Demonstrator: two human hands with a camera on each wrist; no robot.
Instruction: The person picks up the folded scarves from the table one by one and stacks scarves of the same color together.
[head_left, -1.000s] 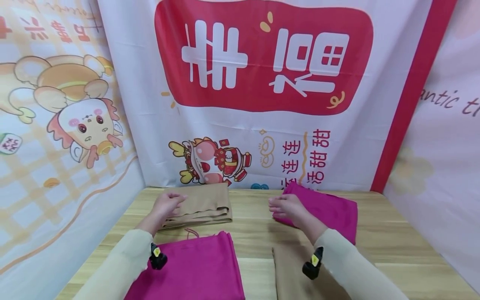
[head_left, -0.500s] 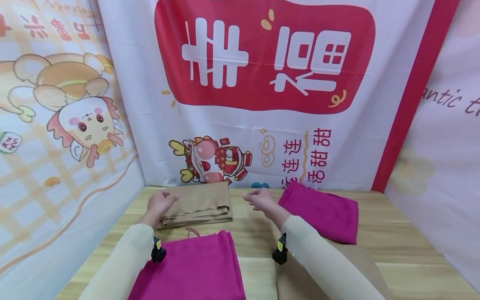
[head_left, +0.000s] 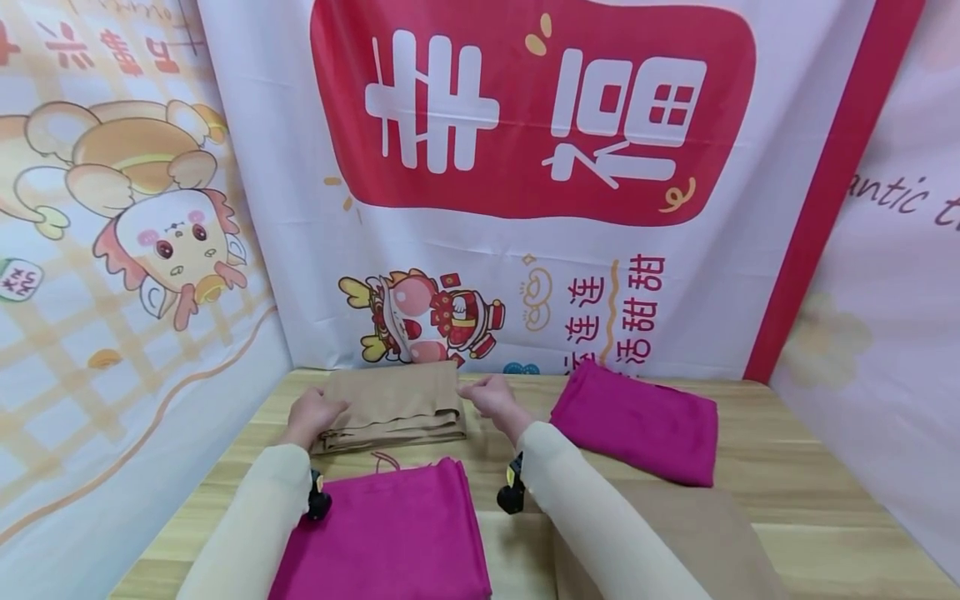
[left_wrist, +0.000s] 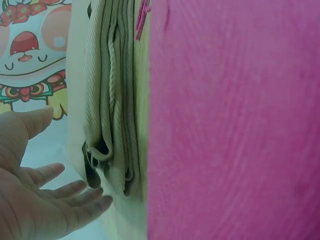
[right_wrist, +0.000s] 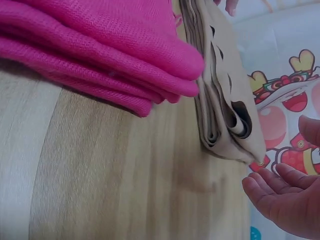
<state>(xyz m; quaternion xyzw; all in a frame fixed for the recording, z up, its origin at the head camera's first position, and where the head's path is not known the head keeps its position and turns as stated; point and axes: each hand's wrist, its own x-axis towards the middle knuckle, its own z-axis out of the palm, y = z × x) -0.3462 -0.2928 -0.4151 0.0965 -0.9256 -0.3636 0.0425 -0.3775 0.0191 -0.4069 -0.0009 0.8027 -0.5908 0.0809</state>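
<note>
Four stacks: two folded cloths in tan and two in magenta lie on the wooden counter [head_left: 757,467].
Far tan cloth: the folded tan cloth [head_left: 397,406] lies at the back of the counter, close to the banner [head_left: 525,208], between the two hands.
Left hand: the left hand [head_left: 313,414] is at the tan cloth's left edge, its grip wide with fingers straight; the head view suggests the fingers lie on the cloth, while the left wrist view shows the fingertips [left_wrist: 92,197] just beside the folded layers, so touch cannot be told for certain.
Right hand: the right hand [head_left: 491,393] is at the tan cloth's right edge, its grip wide and holding nothing; the right wrist view shows the fingers [right_wrist: 267,187] relaxed and just apart from the cloth's corner.
Near magenta cloth: the near magenta cloth [head_left: 390,533] lies just in front of the tan cloth, under the left forearm.
Far magenta cloth: the far magenta cloth [head_left: 637,421] lies to the right of the right hand, apart from it.
Near tan cloth: the near tan cloth [head_left: 705,542] lies at the front right, partly under the right sleeve [head_left: 600,533].
</note>
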